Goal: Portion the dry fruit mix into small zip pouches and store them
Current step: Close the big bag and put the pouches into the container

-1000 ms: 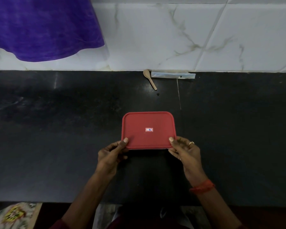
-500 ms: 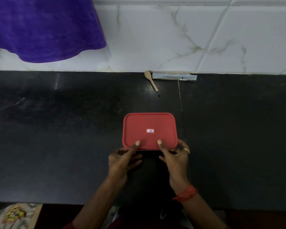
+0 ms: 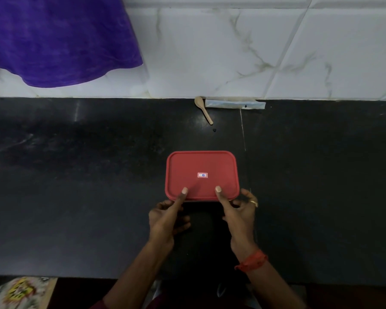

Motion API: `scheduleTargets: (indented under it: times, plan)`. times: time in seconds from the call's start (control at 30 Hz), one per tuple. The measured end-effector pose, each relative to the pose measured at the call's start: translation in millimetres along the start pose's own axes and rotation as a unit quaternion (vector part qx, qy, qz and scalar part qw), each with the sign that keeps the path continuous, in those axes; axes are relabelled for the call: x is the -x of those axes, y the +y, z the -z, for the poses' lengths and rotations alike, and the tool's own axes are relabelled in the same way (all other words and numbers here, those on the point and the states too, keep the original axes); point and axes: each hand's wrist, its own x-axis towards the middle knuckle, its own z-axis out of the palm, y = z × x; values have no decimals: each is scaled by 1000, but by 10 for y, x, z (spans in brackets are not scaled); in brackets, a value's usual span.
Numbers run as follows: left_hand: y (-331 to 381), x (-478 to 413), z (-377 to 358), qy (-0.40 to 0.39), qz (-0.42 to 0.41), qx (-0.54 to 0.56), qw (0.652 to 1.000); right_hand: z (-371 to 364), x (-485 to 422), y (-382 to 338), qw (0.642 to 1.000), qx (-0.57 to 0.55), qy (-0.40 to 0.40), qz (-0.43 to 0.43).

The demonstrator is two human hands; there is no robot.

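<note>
Pinching red lid (image 3: 201,168) at 6 o'clock edge w/ L hand (image 3: 165,217) & R hand (image 3: 240,211), thumbs on top; spoon (image 3: 202,109) at 12.

My left hand (image 3: 165,219) and right hand (image 3: 240,214) are gripping the six-o'clock edge of the lidded container (image 3: 202,172) on the counter (image 3: 76,197). At its twelve o'clock, the spoon (image 3: 202,109) is lying beside the packet (image 3: 234,105), against the wall (image 3: 210,52).
</note>
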Motion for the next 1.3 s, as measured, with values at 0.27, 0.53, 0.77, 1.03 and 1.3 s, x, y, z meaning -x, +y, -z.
scheduleTargets:
  times: [0.27,0.53,0.77,1.03,1.3]
  plan:
    - [332,-183,134,12,-470,-283,836,36,-340,-306,785,406,-45,466]
    - [340,-458,-329,-46,-588,-571,571,-409,-573,-231,582,641,-118,486]
    - [304,-469,-328,-32,-605,-574,551,-399,-533,-222,584,635,-107,494]
    - [279,-475,-328,-34,-598,-573,559,-397,-516,-225,610,615,-118,485]
    - [295,-363,-75,-43,-529,-378,758,-117,-435,-298,748,386,-45,538]
